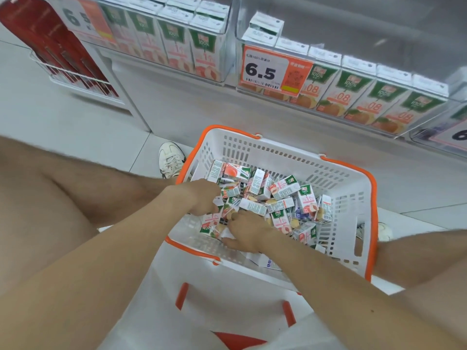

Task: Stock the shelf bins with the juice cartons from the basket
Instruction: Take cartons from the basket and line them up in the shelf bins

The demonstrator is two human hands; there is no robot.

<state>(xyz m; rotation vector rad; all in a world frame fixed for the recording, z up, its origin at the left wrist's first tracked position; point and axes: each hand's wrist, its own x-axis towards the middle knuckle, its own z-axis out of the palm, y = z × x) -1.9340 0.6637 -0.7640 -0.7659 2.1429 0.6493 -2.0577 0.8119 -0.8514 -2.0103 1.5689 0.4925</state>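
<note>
**Hands digging into a jumbled heap**

Both hands are working inside the basket [278, 145], where the juice cartons [278, 198] are lying in a loose, tangled pile. The left hand [199, 195] and the right hand [246, 233] are curling their fingers down among the packs, but I cannot tell whether either is gripping one. Carton designs are looking mixed, so a hasty grab is risking the wrong one of the shelf bins [328, 29]. An overfull handful could also spill.

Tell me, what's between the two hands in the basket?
Juice cartons lie between the left hand and the right hand, piled in the basket, as the head view shows.
</note>
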